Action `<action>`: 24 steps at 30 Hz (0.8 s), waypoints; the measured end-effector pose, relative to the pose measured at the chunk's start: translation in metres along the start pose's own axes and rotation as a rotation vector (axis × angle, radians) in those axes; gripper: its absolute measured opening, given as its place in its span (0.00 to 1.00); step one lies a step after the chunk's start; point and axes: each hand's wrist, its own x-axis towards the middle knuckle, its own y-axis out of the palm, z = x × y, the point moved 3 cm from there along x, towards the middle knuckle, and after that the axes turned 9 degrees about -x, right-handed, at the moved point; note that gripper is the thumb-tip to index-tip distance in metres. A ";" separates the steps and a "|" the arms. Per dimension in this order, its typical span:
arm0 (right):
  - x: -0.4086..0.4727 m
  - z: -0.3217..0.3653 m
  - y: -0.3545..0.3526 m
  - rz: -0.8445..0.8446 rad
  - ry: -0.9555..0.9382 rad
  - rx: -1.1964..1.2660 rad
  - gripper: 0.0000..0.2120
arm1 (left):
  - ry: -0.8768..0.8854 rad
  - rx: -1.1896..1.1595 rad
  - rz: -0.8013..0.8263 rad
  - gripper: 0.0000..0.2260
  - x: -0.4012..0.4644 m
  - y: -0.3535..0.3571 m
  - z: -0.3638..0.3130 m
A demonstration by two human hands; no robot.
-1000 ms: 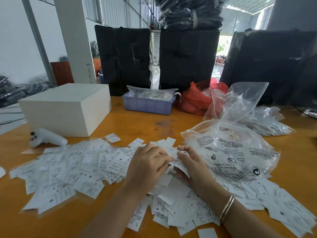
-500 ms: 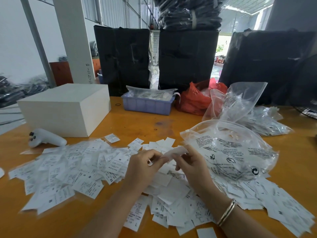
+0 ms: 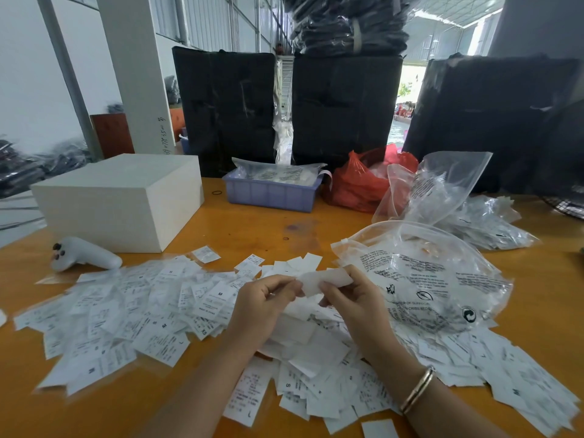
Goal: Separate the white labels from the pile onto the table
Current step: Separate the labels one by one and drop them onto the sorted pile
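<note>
A wide pile of white labels (image 3: pixel 309 352) with black print covers the orange table (image 3: pixel 259 229) in front of me. More labels lie spread flat to the left (image 3: pixel 132 314). My left hand (image 3: pixel 262 308) and my right hand (image 3: pixel 354 298) are raised just above the pile's middle. Between them they pinch one white label (image 3: pixel 325 279), the left hand at its left end, the right hand at its right end. A gold bangle (image 3: pixel 417 390) sits on my right wrist.
A clear printed plastic bag (image 3: pixel 442 279) lies right of my hands, with more bags (image 3: pixel 480 222) behind it. A white box (image 3: pixel 120 200) and a white controller (image 3: pixel 85 254) stand at the left. A lilac bin (image 3: pixel 271 194) and a red bag (image 3: pixel 360 181) sit at the back.
My hands have lifted off the pile with one label pinched between them. They have drawn slightly apart, so the label is stretched out between them.
</note>
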 end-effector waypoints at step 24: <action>-0.001 -0.002 0.004 0.118 0.133 -0.040 0.05 | -0.022 -0.058 0.006 0.10 0.000 0.000 0.004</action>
